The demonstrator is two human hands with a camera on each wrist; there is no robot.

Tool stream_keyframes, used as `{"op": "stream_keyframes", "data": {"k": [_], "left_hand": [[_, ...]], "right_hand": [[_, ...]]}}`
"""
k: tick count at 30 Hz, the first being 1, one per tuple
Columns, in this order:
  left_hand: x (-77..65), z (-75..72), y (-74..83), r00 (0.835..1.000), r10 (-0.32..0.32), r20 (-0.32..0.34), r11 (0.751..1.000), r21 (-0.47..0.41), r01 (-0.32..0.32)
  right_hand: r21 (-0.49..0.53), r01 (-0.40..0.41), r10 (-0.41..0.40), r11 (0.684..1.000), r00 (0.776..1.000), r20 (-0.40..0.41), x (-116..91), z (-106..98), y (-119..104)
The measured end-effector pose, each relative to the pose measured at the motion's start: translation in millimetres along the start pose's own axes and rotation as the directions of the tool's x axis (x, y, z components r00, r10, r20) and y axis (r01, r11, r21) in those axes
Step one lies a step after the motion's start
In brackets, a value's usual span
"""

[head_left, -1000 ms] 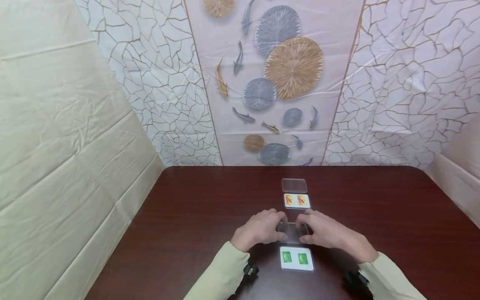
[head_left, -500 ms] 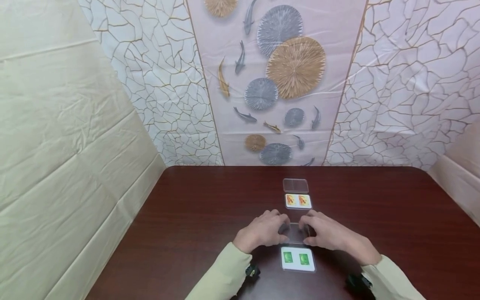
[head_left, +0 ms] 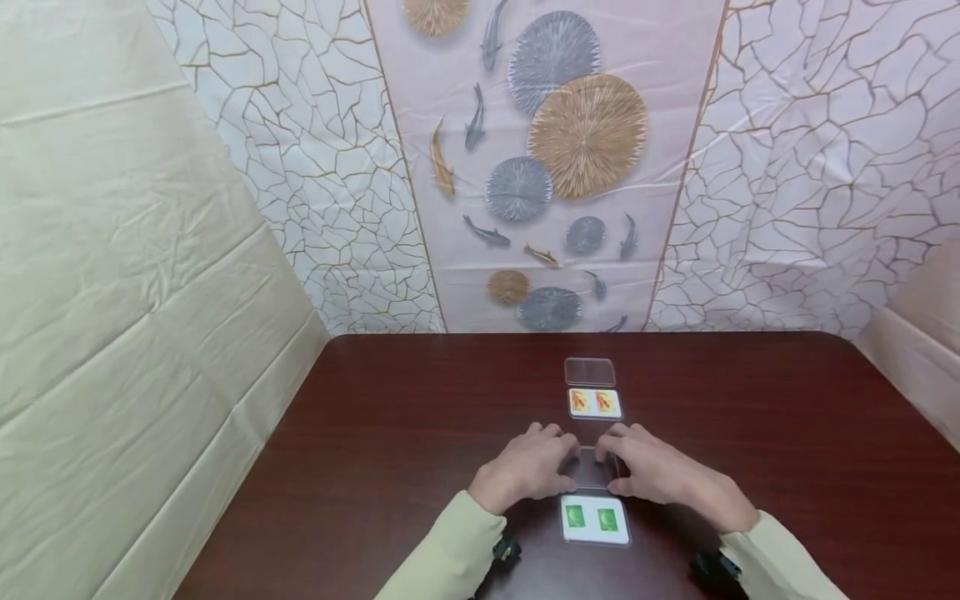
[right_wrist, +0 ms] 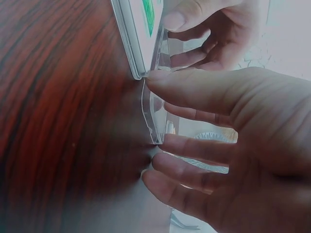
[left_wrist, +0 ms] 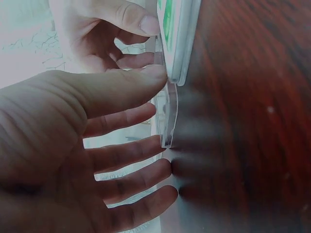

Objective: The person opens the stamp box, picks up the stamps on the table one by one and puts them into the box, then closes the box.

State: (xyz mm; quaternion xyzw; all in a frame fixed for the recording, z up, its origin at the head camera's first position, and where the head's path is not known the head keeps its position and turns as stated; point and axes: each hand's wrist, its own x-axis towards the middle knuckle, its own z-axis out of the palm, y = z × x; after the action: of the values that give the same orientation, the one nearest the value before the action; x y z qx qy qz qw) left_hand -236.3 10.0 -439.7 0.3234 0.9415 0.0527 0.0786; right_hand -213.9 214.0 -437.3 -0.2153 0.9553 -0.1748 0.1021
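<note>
A clear plastic lid lies flat on the table between my two hands. My left hand grips its left end, thumb at the near corner and fingers along the far edge, as the left wrist view shows. Mirroring it, my right hand holds the right end with thumb and fingers the same way. Just in front of the lid is a shallow clear case bearing a white insert with two green pictures. Both thumb tips sit right at that case's back edge, seen in the right wrist view beside the lid's side.
Behind the hands lies a second clear case with two orange-red pictures on white. Another clear lid is beyond it, near the back of the dark red-brown wooden table. A patterned cloth hangs behind the table.
Both hands stay around the clear lid; the fingers have shifted slightly out toward its ends. The cases and the far lid keep their places.
</note>
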Motion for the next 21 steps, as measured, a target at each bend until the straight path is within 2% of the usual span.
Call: {"op": "stream_keyframes", "data": {"k": [10, 21], "left_hand": [[-1.0, 3.2, 2.3, 1.000, -0.016, -0.017, 0.999, 0.048, 0.016], [0.3, 3.3, 2.9, 1.000, 0.020, -0.017, 0.998, 0.067, -0.019]], "right_hand": [[-0.005, 0.000, 0.000, 1.000, 1.000, 0.005, 1.2, 1.8, -1.7], [-0.014, -0.010, 0.010, 1.000, 1.000, 0.013, 0.3, 0.5, -3.3]]}}
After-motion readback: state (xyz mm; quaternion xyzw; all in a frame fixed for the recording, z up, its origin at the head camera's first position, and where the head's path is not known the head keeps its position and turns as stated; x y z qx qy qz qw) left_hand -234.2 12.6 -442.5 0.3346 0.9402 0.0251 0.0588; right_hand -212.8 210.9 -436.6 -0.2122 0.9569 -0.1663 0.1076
